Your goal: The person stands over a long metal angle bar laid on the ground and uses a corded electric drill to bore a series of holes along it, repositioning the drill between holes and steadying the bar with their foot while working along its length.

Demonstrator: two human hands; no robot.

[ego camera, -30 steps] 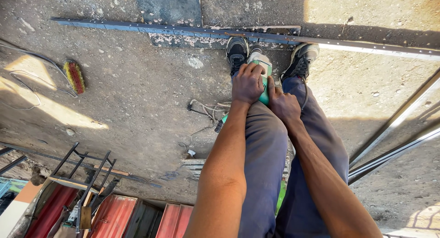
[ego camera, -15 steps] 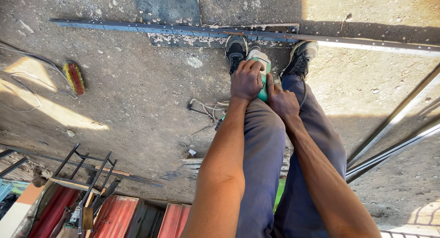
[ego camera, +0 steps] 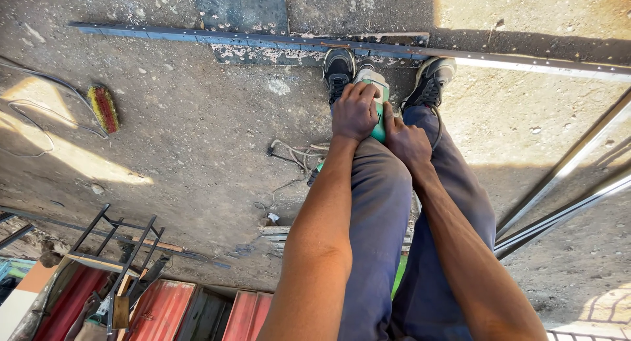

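Note:
I look down along my legs at a green and white angle grinder [ego camera: 376, 91] held between my knees, just behind my two dark shoes [ego camera: 339, 70]. My left hand [ego camera: 355, 111] wraps over the top of the grinder's body. My right hand [ego camera: 406, 141] grips it from the right side, lower down. The tool's head sits close to a long blue metal bar [ego camera: 197, 36] lying across the concrete floor in front of my feet. The disc itself is hidden by my hands and shoes.
A power cable [ego camera: 296, 158] trails on the floor left of my legs. A red and green brush [ego camera: 104, 107] lies at the left. Dark metal bars [ego camera: 565, 196] lean at the right. A metal frame [ego camera: 118, 249] and red panels [ego camera: 158, 311] sit at the lower left.
My hands and the grinder have stayed in almost the same place; the view has only shifted slightly.

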